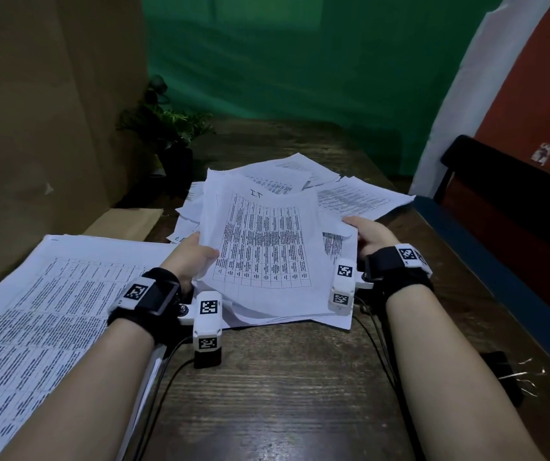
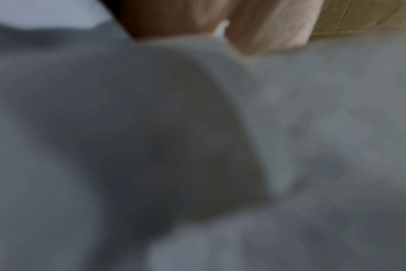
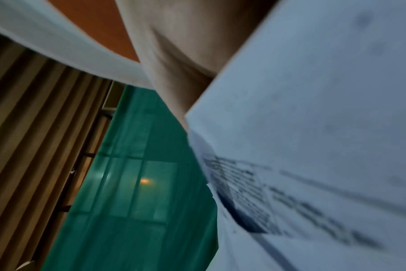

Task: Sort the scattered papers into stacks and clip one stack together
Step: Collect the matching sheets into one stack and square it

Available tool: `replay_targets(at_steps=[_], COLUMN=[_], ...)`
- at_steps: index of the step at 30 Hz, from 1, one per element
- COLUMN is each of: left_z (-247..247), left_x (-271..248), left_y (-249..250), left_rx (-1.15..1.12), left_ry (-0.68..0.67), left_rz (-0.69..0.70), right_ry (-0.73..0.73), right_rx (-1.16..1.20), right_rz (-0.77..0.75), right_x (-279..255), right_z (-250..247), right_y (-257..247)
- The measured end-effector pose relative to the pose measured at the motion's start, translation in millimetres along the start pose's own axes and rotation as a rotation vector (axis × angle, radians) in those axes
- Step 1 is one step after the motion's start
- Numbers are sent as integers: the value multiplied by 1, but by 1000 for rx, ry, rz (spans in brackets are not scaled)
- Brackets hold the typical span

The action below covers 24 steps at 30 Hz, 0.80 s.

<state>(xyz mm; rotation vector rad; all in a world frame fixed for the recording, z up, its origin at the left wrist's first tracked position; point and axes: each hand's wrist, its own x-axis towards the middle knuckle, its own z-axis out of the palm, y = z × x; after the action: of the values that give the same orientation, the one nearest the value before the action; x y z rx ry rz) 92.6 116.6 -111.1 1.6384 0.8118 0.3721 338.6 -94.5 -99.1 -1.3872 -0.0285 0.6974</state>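
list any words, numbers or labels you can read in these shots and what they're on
"I.T", handwritten at the far end of the top sheet of the white printed-table paper bundle held by both hands.
Table print on that bundle, on the flat white paper stack at left and on the loose white sheets behind: too small to read.
Black-and-white square markers on the white wrist camera blocks: patterns, no text.

Dim bluish light, wide-angle edge warping, both wrist views heavily blurred
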Motion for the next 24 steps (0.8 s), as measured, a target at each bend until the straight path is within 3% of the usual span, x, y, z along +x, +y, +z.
replay_targets(at_steps=[5, 10, 12, 17, 19, 21, 24], left_z=[-4, -2, -2, -1, -2, -2, 3], left_x=[4, -2, -2, -7, -10, -12, -21], left_y=[0, 5, 6, 6, 8, 10, 14], left_rx=[-72, -214, -232, -267, -241, -254, -285], left_ry=[121, 119, 130, 180, 237, 295, 300], left_rz=[12, 26, 30, 41, 46, 71, 105], right_ry=[234, 109, 110, 277, 303, 262, 301], right_rx=[-145, -93, -224, -489, -398, -134, 55], right_rz=[-79, 2, 16, -191, -324, -443, -458], right_x=[-13, -22, -20, -22, -20, -4, -15], right_z=[-26, -61, -58, -39, -39, -48, -52], right_y=[-18, -18, -13, -19, -21, -19, -27])
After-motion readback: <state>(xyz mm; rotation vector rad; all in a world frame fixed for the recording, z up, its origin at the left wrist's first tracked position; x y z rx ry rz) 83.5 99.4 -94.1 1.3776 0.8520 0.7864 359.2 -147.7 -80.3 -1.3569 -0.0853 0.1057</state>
